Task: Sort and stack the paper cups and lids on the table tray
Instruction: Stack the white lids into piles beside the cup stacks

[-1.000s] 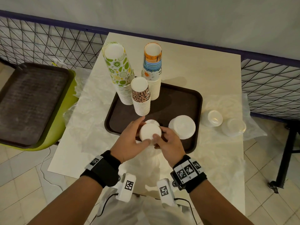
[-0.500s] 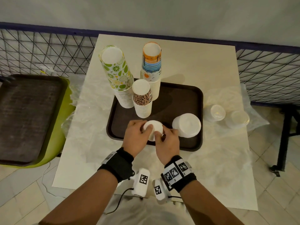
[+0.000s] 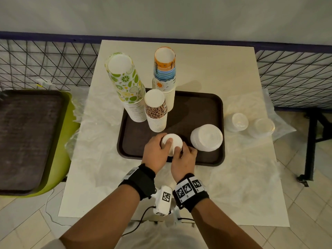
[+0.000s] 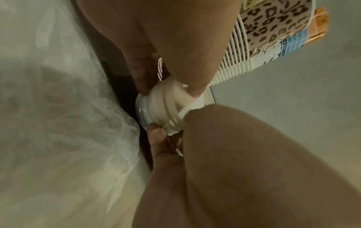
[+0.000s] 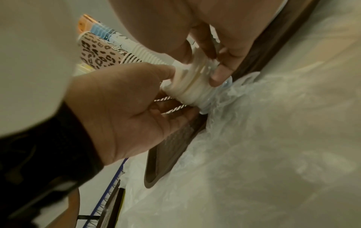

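Observation:
A short stack of small white lids [image 3: 172, 143] is held tilted over the front part of the dark brown tray [image 3: 203, 101]. My left hand [image 3: 164, 143] grips its left side, thumb on the top lid. My right hand [image 3: 179, 150] pinches its lower right side. The left wrist view shows the ribbed lid stack [image 4: 166, 106] between both hands by the tray's near rim, and the right wrist view shows the same lid stack [image 5: 192, 86]. Whether it touches the tray is unclear. A wider white lid stack [image 3: 206, 137] sits on the tray to the right.
Three tall cup stacks stand at the tray's back left: lime print [image 3: 125, 81], orange and blue [image 3: 164, 69], leopard print [image 3: 156, 110]. Clear lids [image 3: 237, 121] lie on crinkled plastic right of the tray. A second tray [image 3: 27, 137] rests on a green chair at left.
Both hands kept hold of the small lid stack and carried it a little forward and down over the tray's front. The stack has tipped from flat to tilted.

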Motion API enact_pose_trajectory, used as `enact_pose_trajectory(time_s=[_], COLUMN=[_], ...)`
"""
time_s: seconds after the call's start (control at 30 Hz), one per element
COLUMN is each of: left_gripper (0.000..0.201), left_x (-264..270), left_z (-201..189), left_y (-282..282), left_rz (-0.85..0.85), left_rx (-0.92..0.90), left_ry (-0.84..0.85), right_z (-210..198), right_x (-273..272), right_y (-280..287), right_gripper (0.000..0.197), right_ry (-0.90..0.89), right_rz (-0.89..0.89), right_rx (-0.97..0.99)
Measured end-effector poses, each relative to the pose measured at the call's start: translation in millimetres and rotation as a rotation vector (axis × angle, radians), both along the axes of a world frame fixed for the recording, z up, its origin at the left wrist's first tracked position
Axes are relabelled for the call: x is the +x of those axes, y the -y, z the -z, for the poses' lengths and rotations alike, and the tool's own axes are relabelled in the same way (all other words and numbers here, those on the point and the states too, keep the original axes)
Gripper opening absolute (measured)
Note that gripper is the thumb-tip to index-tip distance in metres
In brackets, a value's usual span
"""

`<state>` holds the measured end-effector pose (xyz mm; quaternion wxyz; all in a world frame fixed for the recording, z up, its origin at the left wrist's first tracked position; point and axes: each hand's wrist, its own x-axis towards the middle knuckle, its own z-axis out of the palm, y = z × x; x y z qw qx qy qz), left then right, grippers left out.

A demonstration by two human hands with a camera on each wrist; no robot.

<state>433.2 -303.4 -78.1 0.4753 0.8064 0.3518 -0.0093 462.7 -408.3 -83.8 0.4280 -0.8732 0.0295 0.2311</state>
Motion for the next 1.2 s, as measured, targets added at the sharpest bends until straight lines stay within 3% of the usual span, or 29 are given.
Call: enact_pose_trajectory(time_s=[0.27, 0.43, 0.7, 1.03, 1.2], left_gripper=[0.038, 0.047, 0.047, 0.037, 0.042], left_x=[0, -2, 1, 0, 0], left_z=[-1, -6, -11, -10, -9], left_y=[-5, -9, -18, -23, -24], left_rz=[-0.004, 0.034, 0.148, 0.101, 0.079], left_rx=[-0.058, -0.114, -0.064, -0.156, -0.189], left_ry=[-0.043, -0.061, -0.168, -0.142, -0.164], right_z=[0, 6, 7, 12, 13], right_x=[1, -2, 4, 11, 9], right_y=[-2, -1, -4, 4, 4], right_gripper=[0.045, 0.044, 0.047, 0.047, 0.067], right_ry=[-0.035, -0.060, -0.190, -0.171, -0.240], right_rz=[0.113, 0.085, 0.098, 0.150, 0.174], right_rx=[0.011, 0.009, 0.128, 0.171, 0.236])
